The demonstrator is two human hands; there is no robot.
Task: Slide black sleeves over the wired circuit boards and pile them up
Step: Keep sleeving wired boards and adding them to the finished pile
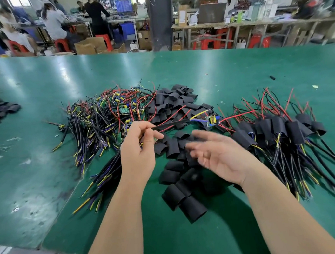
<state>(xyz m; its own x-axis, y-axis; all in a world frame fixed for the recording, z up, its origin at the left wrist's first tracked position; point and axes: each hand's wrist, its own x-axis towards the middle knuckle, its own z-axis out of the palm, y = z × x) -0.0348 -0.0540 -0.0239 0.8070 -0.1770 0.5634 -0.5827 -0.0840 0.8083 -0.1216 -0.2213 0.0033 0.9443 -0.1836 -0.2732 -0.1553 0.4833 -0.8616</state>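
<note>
Green desk [97, 72] holds loose black sleeves [172, 149]; left hand [138, 149] pinches the black cable [170, 124] of a circuit board [212, 120]; right hand [219, 154] hovers, fingers spread, empty.

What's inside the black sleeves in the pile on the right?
From those black sleeves, red wires poke out the tops and black cables out the bottoms. Any board inside is covered.

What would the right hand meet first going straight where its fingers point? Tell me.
Likely the loose black sleeves just ahead; if the right hand passes above them, the left hand pinching the wire. Blur leaves depth unclear.
</note>
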